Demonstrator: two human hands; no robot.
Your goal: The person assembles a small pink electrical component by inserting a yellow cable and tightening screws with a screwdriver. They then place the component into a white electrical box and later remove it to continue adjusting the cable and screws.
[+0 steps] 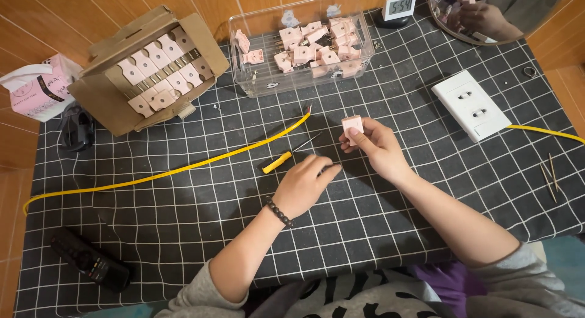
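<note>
The right hand (376,148) holds a small pink plug (353,123) up between thumb and fingertips, above the middle of the bench (183,232); the left hand (303,185) rests palm down just beside it, fingertips near a yellow-handled screwdriver (286,156); a yellow cable (183,167) runs from the middle towards the left edge; a clear box (298,46) of pink plugs stands at the far edge, a cardboard box (149,68) towards the far left corner; a white socket strip (471,104) lies near the right edge; a black remote (90,260) lies near the near left corner.

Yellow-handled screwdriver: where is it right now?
In the head view the yellow-handled screwdriver lies on the checked mat near the centre, just beyond the left hand, between that hand and the yellow cable.
</note>
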